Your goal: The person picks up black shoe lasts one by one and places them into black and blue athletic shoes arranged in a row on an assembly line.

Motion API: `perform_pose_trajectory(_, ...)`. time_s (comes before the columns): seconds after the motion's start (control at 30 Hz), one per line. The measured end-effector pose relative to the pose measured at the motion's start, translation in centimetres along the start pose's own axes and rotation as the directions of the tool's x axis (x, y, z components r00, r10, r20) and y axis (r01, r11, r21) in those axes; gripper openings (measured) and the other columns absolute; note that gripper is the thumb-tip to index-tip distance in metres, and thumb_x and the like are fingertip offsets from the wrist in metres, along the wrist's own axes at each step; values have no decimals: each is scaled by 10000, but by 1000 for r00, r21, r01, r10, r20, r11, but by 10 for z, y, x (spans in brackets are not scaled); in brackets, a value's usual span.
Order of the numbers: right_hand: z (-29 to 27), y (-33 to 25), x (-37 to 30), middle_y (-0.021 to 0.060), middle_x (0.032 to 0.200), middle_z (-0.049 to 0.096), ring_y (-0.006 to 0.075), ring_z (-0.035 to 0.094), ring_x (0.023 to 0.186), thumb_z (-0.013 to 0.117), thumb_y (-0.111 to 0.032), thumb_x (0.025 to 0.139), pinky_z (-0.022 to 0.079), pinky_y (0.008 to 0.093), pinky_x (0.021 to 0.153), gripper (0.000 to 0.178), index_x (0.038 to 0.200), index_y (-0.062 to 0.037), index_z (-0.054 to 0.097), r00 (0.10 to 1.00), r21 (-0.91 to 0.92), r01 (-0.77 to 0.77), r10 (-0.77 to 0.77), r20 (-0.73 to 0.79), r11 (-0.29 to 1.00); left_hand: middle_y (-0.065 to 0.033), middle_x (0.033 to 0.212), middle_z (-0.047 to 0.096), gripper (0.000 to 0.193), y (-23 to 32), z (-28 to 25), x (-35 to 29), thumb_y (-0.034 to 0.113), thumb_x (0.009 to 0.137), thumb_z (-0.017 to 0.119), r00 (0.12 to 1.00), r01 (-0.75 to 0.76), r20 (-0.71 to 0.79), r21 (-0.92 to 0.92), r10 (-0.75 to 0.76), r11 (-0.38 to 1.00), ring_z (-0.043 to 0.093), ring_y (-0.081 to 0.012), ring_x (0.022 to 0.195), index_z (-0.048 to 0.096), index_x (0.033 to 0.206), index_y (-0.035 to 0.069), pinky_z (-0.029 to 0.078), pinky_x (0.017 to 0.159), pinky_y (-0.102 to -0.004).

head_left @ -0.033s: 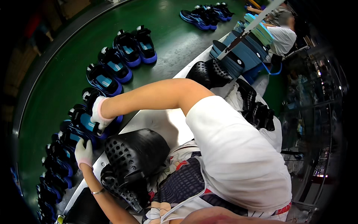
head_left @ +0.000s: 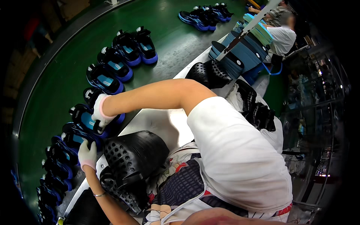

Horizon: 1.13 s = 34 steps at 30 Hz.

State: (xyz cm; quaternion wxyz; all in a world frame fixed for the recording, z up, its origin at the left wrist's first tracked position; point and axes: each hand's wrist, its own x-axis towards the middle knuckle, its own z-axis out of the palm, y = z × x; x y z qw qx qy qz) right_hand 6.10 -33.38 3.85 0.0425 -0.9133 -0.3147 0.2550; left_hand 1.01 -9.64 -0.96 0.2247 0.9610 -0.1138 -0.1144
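Observation:
A slanting row of black-and-blue sports shoes runs along the green surface. My left hand (head_left: 87, 155), in a white glove, grips the near side of one shoe (head_left: 71, 138), thumb and forefinger parted against it; its other fingers are partly hidden. Just above, my right hand (head_left: 102, 111), also gloved, reaches across and closes on the side of another shoe (head_left: 83, 119) with a light-blue insole. Its fingertips are down by that shoe's edge.
Close to my body lie large black perforated moulded pieces (head_left: 138, 153); similar ones (head_left: 208, 73) lie farther off. Blue insoles (head_left: 240, 54) are stacked by a worn white post (head_left: 249, 28). More shoes (head_left: 195, 20) stand at the back, and another person (head_left: 281, 39) sits at far right.
My left hand and the shoe at it have shifted slightly to the right, widening the gap to the shoe below. My right hand stays nearly in place.

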Motion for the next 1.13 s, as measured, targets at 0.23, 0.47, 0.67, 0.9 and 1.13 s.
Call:
perform_pose_trajectory(0.23,-5,27,-39,64,1145,654,291,606,1081,547,-621,825,492,424,878,567,1227,-227,619,982,-35,-135,129,-135,990,-240,1036,643,367,-33,54,19,259,814,642,988,12,146,-347,41,938,603,-409,959,624,1057,-14,469,836,-373)
perform_pose_trajectory(0.47,28,15,-18,72,1065,676,279,643,1016,601,-500,830,514,428,779,509,1256,-222,571,979,-143,-201,195,-52,969,-222,993,664,405,-7,26,23,304,756,687,961,-78,250,-157,116,985,639,-337,905,645,1024,3,478,800,-364)
perform_pose_trajectory(0.67,10,2,-75,130,1142,635,326,604,1071,582,-311,826,514,454,843,381,1172,-155,604,936,-20,-278,266,-228,960,-231,1008,656,392,-10,55,35,361,839,648,985,-51,147,-269,94,962,625,-388,949,649,1028,18,481,815,-394)
perform_pose_trajectory(0.9,3,-80,-158,112,868,672,267,644,805,543,-283,918,507,328,715,265,991,-68,679,741,320,144,112,-663,936,-202,1300,529,594,-51,30,-8,454,815,658,989,-108,-101,-18,106,994,556,-349,1144,587,1253,59,422,1009,-371)
perform_pose_trajectory(1.13,22,-130,-207,77,785,642,211,624,720,697,-169,814,502,315,654,118,906,-94,704,695,236,272,-21,-719,933,-157,1269,524,597,-19,19,-48,461,820,652,972,-21,-226,-329,-57,944,643,-253,962,566,1303,120,495,896,-355)
